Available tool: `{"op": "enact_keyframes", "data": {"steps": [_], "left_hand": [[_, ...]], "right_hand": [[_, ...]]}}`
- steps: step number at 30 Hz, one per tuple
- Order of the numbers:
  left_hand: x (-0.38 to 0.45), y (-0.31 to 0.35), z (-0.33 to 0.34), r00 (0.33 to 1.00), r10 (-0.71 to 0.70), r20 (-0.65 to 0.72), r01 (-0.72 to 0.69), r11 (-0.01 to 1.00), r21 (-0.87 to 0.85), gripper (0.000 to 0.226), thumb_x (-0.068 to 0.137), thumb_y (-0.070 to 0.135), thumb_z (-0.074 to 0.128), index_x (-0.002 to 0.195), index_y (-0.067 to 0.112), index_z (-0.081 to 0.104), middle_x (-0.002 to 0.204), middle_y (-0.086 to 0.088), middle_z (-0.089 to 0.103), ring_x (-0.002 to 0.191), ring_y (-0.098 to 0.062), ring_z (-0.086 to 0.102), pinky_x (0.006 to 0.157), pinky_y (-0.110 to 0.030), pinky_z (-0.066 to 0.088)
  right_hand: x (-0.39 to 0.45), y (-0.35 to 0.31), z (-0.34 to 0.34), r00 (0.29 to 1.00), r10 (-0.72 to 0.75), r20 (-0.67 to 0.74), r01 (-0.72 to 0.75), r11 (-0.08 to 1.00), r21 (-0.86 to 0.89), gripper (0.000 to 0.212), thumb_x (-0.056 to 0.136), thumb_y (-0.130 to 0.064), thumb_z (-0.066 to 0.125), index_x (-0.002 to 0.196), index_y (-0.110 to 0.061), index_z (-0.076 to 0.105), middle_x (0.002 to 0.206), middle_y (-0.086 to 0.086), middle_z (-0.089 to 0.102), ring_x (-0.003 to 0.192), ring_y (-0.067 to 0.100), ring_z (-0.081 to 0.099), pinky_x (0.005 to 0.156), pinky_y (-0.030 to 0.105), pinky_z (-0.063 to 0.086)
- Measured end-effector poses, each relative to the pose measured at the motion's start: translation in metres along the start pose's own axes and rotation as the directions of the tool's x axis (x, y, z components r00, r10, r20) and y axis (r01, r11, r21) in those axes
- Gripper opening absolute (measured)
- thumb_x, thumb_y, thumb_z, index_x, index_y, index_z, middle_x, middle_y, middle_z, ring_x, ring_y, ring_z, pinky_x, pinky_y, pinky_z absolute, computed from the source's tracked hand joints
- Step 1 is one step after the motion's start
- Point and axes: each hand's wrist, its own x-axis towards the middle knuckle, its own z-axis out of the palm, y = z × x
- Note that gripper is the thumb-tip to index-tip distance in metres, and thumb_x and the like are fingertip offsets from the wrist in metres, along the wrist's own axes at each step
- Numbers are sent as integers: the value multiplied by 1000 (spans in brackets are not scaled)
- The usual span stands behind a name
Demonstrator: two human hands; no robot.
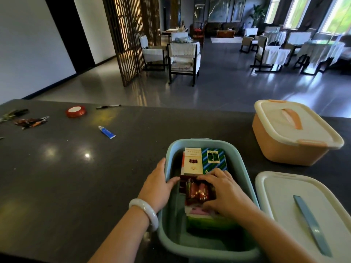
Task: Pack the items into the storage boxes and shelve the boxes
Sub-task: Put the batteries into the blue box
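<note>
**Dark counter, both hands at the blue box**

Dark stone counter (76, 177) runs under my arms, with a dim dining room behind it. My right hand (224, 188) reaches down into the blue storage box (245, 173), fingers curled over a shiny red packet (197, 192), thumb and fingertips pinching its edges. My left hand (159, 185) rests on the box's left rim, thumb hooked inside and the fingers relaxed along the outer wall; a pale bangle (145, 211) sits on that wrist. Beyond the packet, a white carton (192, 162) and a blue-green striped carton (213, 160) lie side by side in the box. Its white lid (284, 202) lies just to the right. Farther back stands a closed orange storage box (292, 135). Well to the left lie a blue tube (107, 132) and a red ribbon roll (76, 111).
</note>
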Motion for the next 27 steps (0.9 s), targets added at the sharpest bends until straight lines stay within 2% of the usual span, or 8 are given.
{"op": "enact_keyframes", "data": {"steps": [6,11,18,27], "left_hand": [[-1,3,0,1000,-15,-21,16,999,48,76,90,40,59,150,36,13,142,0,45,122,-15,51,100,-41,47],[-1,5,-1,999,-29,-21,30,998,52,76,91,39,58,150,35,12,142,-1,45,121,-16,52,100,-43,47],[-2,6,-1,999,-33,-18,34,998,47,77,90,38,59,151,34,12,141,-1,46,120,-16,53,100,-42,47],[-2,4,0,1000,-19,-20,20,998,59,77,89,39,60,150,36,12,140,-1,47,119,-16,53,98,-43,49]], "right_hand": [[-4,-1,-3,1000,-16,4,16,996,-83,83,68,-48,77,140,-38,36,127,-18,34,117,3,27,110,28,25],[-4,0,-3,1000,3,17,-2,998,-67,86,65,-46,80,138,-36,37,129,-17,37,118,2,27,109,28,25],[-5,1,-3,1000,20,9,-20,998,-55,80,60,-51,80,128,-36,40,112,-22,31,105,1,26,102,27,29],[-6,3,-1,999,35,19,-35,999,-10,82,57,-54,79,126,-41,36,112,-22,30,105,2,25,100,28,29]]}}
